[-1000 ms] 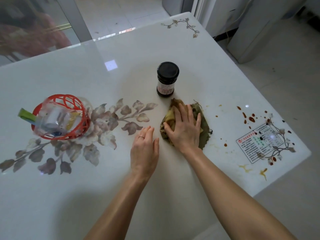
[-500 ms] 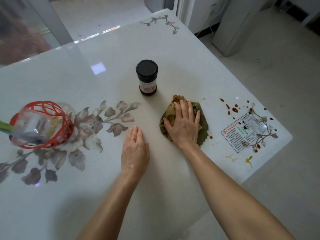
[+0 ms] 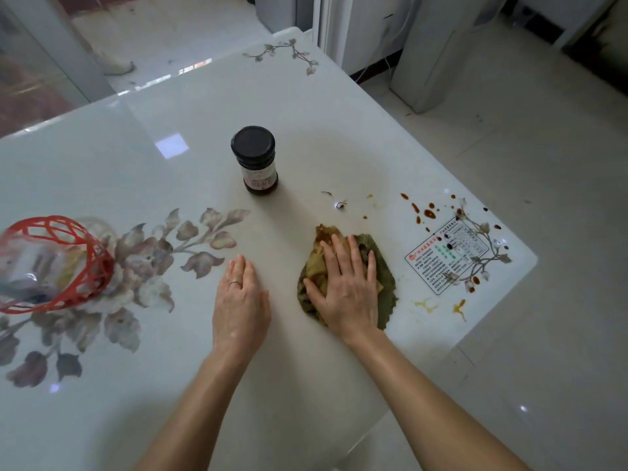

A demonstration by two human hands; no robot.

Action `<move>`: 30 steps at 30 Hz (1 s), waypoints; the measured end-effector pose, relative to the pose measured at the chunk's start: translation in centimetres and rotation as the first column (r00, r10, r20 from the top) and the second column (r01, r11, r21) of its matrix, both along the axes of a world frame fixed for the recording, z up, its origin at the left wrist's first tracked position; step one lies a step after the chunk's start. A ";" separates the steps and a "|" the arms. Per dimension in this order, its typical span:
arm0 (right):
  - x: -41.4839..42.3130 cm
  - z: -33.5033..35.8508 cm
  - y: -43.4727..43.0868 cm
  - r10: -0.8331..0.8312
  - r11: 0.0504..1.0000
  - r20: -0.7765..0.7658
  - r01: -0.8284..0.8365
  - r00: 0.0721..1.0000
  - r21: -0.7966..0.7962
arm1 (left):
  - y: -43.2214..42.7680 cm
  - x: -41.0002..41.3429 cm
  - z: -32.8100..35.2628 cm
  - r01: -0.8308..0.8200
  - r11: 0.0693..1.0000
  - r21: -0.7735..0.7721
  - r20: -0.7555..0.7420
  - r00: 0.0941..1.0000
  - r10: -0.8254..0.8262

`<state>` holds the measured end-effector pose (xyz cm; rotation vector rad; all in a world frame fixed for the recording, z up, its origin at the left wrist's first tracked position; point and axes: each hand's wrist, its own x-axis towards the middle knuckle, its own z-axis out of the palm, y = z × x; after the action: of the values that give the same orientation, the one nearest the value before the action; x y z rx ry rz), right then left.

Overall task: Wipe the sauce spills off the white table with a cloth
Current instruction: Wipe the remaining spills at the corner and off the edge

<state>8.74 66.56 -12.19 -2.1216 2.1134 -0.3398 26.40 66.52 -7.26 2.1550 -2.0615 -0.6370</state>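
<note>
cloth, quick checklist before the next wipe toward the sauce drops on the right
1. Right hand pressed flat on the cloth: ok.
2. Left hand flat on the table, apart from the cloth: ok.
3. Spills gone: not ok. Dark sauce drops lie to the far right of the cloth, and yellow smears near the table edge.
4. Path from cloth to the drops free of objects: ok. The jar stands off to the far left of it.
5. Clean wiping face under the cloth: cannot tell, as the underside is hidden; the top looks stained.
</note>
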 end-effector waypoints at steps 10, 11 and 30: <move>-0.9 0.3 2.1 -0.034 0.999 -0.003 0.034 0.999 -0.007 | 0.0 0.2 -0.4 0.025 1.000 -0.008 0.000 1.000 -0.025; -1.4 0.2 3.1 0.035 0.999 -0.010 -0.035 0.999 -0.008 | 0.0 0.2 -0.4 0.029 1.000 -0.009 0.005 1.000 -0.029; -6.0 0.5 5.0 -0.199 0.980 -0.003 0.199 0.980 0.007 | 2.8 -0.4 1.3 0.004 1.000 -0.015 -0.030 1.000 -0.004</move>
<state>2.75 71.55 -11.69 -1.9111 2.3298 -0.3489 26.04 69.34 -5.97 2.1204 -2.0498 -0.6482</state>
